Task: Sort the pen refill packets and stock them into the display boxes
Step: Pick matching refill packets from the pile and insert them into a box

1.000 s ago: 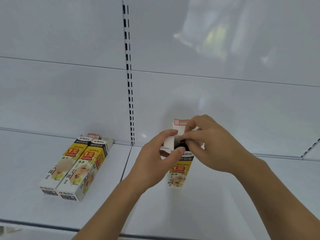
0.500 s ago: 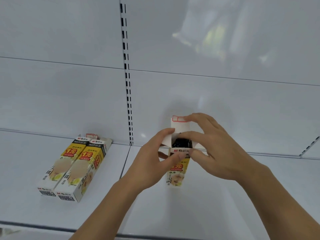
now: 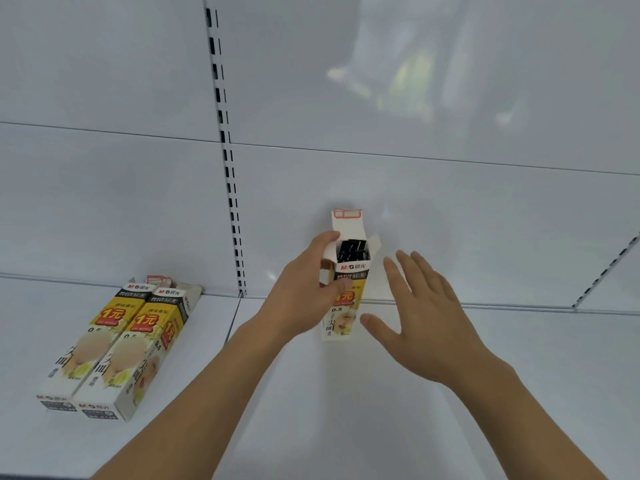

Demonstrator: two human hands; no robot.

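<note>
A yellow, black and white display box [image 3: 346,299] lies on the white shelf [image 3: 381,393], its far end against the back wall. The top flaps stand open and black refill ends [image 3: 352,249] show inside. My left hand [image 3: 304,292] grips the box's left side, thumb on the front and fingers by the left flap. My right hand [image 3: 422,317] hovers just right of the box with fingers spread and straight, holding nothing.
Two more boxes of the same kind [image 3: 117,348] lie side by side on the shelf at the left. A slotted upright [image 3: 227,161] divides the white back panels. Another slotted upright [image 3: 602,275] shows at the far right.
Both hands were working at the box's top flaps. The flaps now stand open, and my right hand has let go and drawn back to the right. The left hand keeps its hold.
</note>
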